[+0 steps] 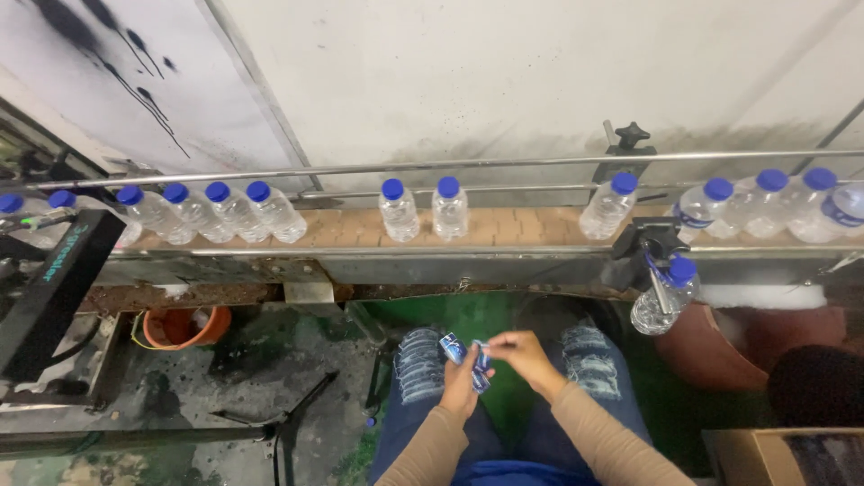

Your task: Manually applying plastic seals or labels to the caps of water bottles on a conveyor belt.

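Person sits facing a conveyor belt [504, 227] w/ both hands over the lap. Left hand [462, 382] is closed round a small stack of blue-and-white labels [453, 347]; fingers curled tight on it, stack poking up past the thumb. Right hand [525, 354] pinches the top of one label [481, 355] btwn thumb and forefinger, narrow pinch, peeling it off the stack. So the labels are in the hands, above the knees, well short of the belt's near edge.

On the belt: blue-capped water bottles [399, 211] in clumps – a tight group toward the left end, two in the middle, one further right [609, 205], another bunch at the right end. One bottle [663, 295] sits off the belt, tilted, below the near rail by a black clamp [650, 241].

Risks, as I judge them:
- Labels are thin and slippery; a weak pinch could pull two at once or drop one onto the wet green floor [468, 315] btwn the legs.
- Left grip is on the stack's lower end only; stack could fan out and spill.
- Eyes are down on the lap, so bottles may pass by bare.
- The tilted bottle looks poorly seated and could fall toward the orange bucket [184, 326] side or the floor; can't tell what holds it.
- Bottles at the left end touch each other – a jam could tip some over the rail.
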